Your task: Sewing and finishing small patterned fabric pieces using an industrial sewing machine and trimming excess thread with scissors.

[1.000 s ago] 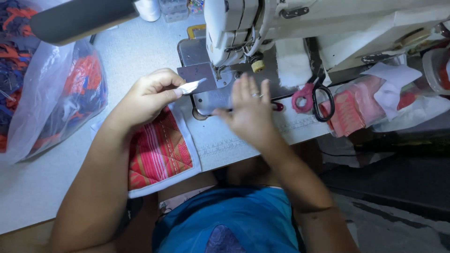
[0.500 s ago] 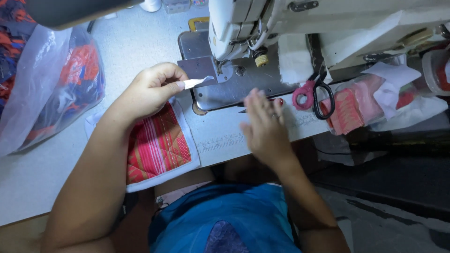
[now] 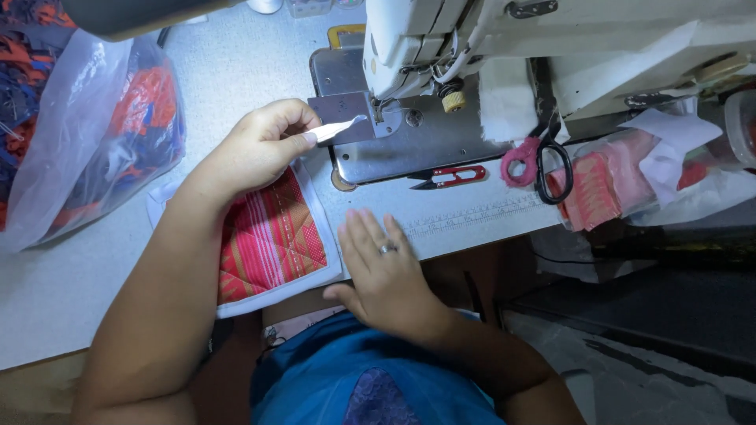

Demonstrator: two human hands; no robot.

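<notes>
My left hand point(image 3: 256, 149) pinches a small white strip point(image 3: 337, 129) between thumb and fingers, its tip pointing at the foot of the white sewing machine point(image 3: 441, 47). Under my left wrist lies a red and orange striped quilted fabric piece point(image 3: 268, 240) with a white border. My right hand point(image 3: 386, 271) rests flat and open on the table edge just right of that piece, a ring on one finger. Red thread snips point(image 3: 449, 177) lie on the machine's metal bed point(image 3: 409, 145), beyond my right fingertips.
A clear plastic bag point(image 3: 87, 134) of red, orange and blue fabric sits at the left. Scissors with a pink-wrapped handle point(image 3: 543, 157) hang at the machine's right. More striped pieces in plastic point(image 3: 622, 181) lie at the far right. The table edge point(image 3: 488, 228) carries a printed ruler.
My right hand has pulled back from the machine bed toward me and now lies flat at the table edge, uncovering the red snips. My left hand keeps the strip in place.
</notes>
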